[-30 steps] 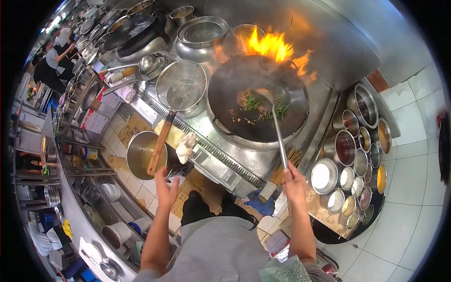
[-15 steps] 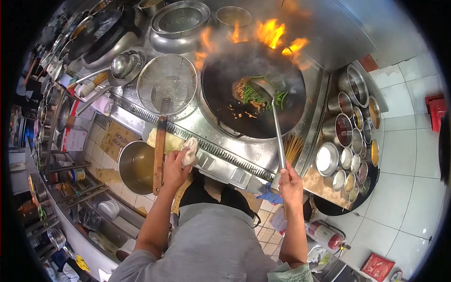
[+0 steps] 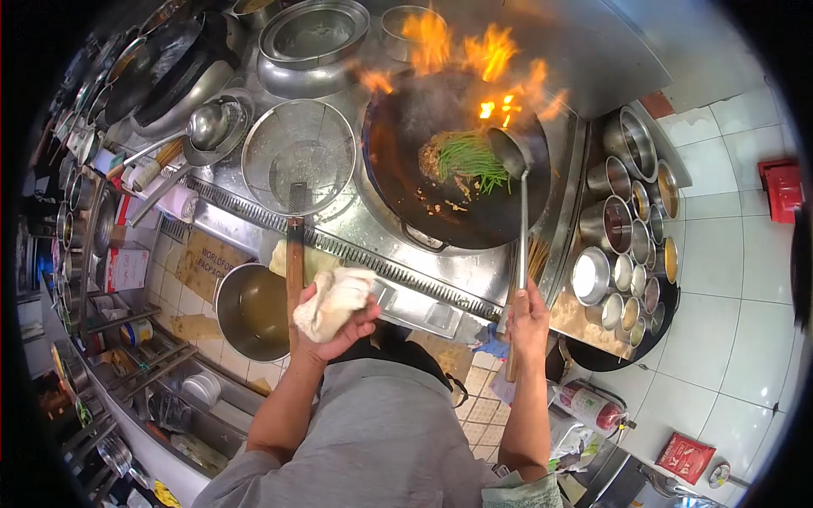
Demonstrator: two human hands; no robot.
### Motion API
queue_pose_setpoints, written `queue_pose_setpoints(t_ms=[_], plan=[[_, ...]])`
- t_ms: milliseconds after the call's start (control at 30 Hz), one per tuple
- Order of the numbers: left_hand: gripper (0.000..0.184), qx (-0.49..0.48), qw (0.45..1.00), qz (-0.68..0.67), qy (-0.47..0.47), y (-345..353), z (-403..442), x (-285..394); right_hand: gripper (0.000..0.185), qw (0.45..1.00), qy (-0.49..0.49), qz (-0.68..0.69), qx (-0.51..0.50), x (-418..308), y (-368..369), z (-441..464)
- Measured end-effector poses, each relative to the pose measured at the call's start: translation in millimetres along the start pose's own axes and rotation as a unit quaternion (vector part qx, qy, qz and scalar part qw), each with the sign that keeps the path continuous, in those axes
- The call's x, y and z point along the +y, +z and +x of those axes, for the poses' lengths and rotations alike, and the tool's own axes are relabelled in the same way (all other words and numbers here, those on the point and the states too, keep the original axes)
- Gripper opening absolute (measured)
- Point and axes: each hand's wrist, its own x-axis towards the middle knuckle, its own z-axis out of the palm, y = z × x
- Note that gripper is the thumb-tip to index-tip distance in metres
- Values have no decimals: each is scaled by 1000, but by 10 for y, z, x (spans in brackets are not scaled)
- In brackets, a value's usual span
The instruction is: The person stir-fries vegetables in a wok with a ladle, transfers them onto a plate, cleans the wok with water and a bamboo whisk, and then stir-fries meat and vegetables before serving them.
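A white cloth [image 3: 332,306] lies in my left hand [image 3: 343,334], which is turned palm up with the fingers curled under it. My right hand [image 3: 528,320] is wrapped round the wooden handle of a long ladle [image 3: 522,212]. The ladle's bowl is inside a large black wok [image 3: 466,230], at the right of the food. Long green vegetables [image 3: 472,161] and brown minced bits [image 3: 432,159] lie in the wok. Flames [image 3: 489,52] rise along its back rim.
A mesh strainer [image 3: 299,157] with a wooden handle rests left of the wok. Below it stands a pot of yellowish liquid [image 3: 254,311]. Metal seasoning bowls [image 3: 591,276] crowd the right side, near bamboo sticks [image 3: 537,256]. A fire extinguisher [image 3: 591,406] stands at the lower right.
My left hand has taken up the cloth from the stove's front edge and turned palm up. The ladle's bowl has moved right, off the vegetables. Flames have spread along the wok's rim.
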Motion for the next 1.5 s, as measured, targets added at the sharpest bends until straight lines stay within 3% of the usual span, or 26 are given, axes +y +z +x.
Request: queue_pose_setpoints(t_ms=[67,167,300,333,467,600,667,733,800,867,967,1067,1167,1267,1300,1400,1500], plan=[[77,-8,999,-18,-39,-3,80,-62,51,992,-88,-79,40,392,-38,243],[76,10,997,17,-74,-93,208,-128,52,999,34,-2,21,106,275,-7],[50,107,974,198,-9,-39,605,-208,55,987,75,119,-79,34,176,-189],[48,173,957,233,23,17,730,-234,57,994,44,84,-61,82,144,-163],[61,231,899,364,78,369,1143,-239,58,992,-1,124,-7,-70,93,328],[71,238,866,439,-2,491,1407,-191,57,974,67,191,-97,-348,297,746],[68,251,861,442,-5,450,1526,-199,52,964,93,198,-151,-355,374,741],[60,268,859,437,-10,464,1610,-216,46,986,-118,-46,-109,-22,259,720],[50,286,860,423,-11,508,1676,-237,40,897,-365,-250,5,263,-29,507],[40,299,851,431,-9,519,1733,-272,45,876,-320,-360,30,163,-346,-33],[24,279,869,408,13,317,1855,-253,44,892,-230,-387,46,396,-464,-564],[16,264,884,384,39,168,1789,-395,43,953,-192,-232,-20,357,-737,-1005],[14,308,892,322,73,773,981,-1000,42,963,-98,-225,-114,-80,-1323,-1512],[13,268,909,314,59,759,857,-1127,43,938,-61,-290,-177,-303,-1452,-1445],[13,306,897,300,107,807,977,-1198,43,940,-103,-282,-160,-215,-1368,-1290],[10,240,907,330,105,284,1439,-1006,43,941,-205,-258,-77,148,-783,-516],[14,220,901,354,123,-183,1175,-1102,41,925,-292,-239,38,362,-196,-35]])
